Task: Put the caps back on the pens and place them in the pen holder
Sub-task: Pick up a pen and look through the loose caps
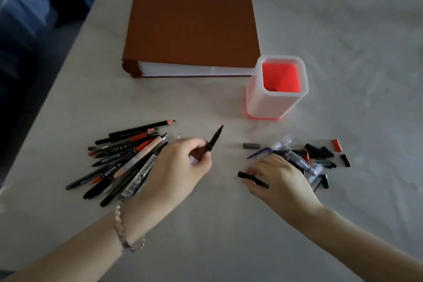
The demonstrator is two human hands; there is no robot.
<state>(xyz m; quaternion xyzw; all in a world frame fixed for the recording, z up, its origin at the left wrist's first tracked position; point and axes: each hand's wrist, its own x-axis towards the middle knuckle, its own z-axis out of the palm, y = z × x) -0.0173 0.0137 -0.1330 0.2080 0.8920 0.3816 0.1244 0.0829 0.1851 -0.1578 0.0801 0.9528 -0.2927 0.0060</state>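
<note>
Pale table (343,52). Near-left of pen holder (270,103), left hand (178,167) pinches uncapped black pen (215,141). Directly in front of holder, right hand (279,178), fingers curled, pinching black cap (251,179) beside cap pile (320,155).

We see two bare forearms, one rising from each lower corner of the view, and each ends in a bare hand. The left hand (176,167) wears a bracelet (125,232) round its wrist. It is a single strand of small rounded beads, pale pink to lilac and slightly glassy, with a few catching the light. The right hand (282,177) is bare to the wrist. The fingers (197,144) are too blurred for us to make out the nails.
</note>
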